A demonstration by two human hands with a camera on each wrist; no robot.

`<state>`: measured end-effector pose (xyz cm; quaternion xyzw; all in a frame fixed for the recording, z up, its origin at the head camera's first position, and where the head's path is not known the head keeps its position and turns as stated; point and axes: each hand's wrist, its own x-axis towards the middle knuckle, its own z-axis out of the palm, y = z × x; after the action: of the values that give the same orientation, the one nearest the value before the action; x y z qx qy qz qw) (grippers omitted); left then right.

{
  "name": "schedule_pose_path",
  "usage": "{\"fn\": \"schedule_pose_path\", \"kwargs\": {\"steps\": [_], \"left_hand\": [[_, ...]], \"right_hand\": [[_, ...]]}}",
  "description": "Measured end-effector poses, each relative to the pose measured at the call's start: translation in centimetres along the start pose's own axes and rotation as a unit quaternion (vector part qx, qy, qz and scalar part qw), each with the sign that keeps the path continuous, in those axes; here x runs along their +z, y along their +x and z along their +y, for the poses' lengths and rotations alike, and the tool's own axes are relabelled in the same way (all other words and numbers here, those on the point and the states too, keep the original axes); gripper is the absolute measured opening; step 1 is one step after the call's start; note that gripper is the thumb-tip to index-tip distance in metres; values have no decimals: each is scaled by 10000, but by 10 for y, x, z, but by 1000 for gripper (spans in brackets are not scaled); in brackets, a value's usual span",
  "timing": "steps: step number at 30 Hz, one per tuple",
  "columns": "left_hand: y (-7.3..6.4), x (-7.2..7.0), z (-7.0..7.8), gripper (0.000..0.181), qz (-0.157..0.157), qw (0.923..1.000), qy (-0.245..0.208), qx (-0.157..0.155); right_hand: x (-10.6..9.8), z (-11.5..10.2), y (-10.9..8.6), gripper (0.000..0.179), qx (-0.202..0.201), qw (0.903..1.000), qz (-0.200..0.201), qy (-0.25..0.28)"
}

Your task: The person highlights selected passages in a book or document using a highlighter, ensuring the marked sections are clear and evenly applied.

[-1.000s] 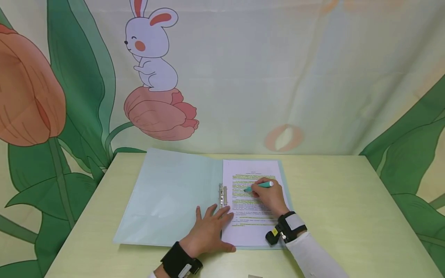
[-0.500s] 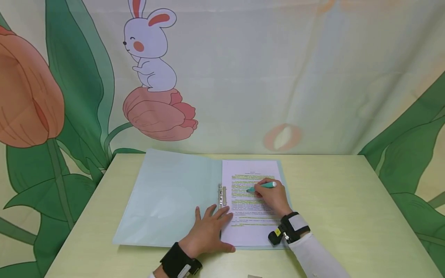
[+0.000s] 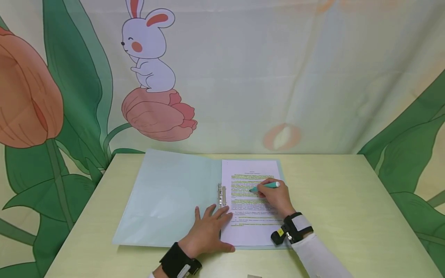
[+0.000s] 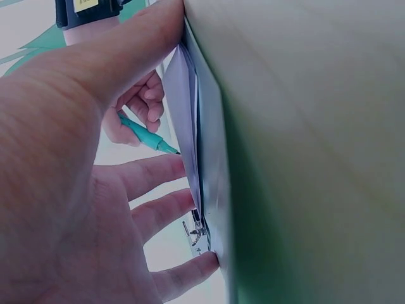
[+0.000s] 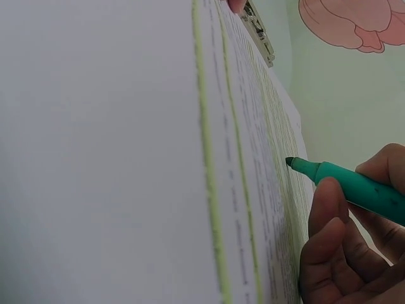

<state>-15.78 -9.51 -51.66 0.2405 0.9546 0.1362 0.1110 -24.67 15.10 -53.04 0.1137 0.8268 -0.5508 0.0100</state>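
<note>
– When counted, how many?
– One right hand (image 3: 278, 197), pinching one smooth teal marker (image 5: 361, 190) over one printed page (image 3: 248, 210), right half of one pale-blue folder (image 3: 167, 193); one left hand (image 3: 206, 233), splayed across its near edge.
– And wrist views beyond that?
– Left, layered paper edges (image 4: 185, 107); right, a dark, tapered nib (image 5: 289, 161).

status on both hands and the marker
Right hand gripping green marker, tip at the highlighted page. Left hand spread across folder and page edge. Nothing seen blocking the marker.
</note>
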Motion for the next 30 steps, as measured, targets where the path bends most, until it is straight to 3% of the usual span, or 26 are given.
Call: {"fn": "schedule_pose_path", "kwargs": {"steps": [12,30], "left_hand": [[1,1,-1,97,17,10000,6,-1],[0,-1,1,98,7,10000,28,-24]], "right_hand": [[-5,3,1,14,174,9998,54,-79],[-16,9,2,14,3,9999,127,-65]]}}
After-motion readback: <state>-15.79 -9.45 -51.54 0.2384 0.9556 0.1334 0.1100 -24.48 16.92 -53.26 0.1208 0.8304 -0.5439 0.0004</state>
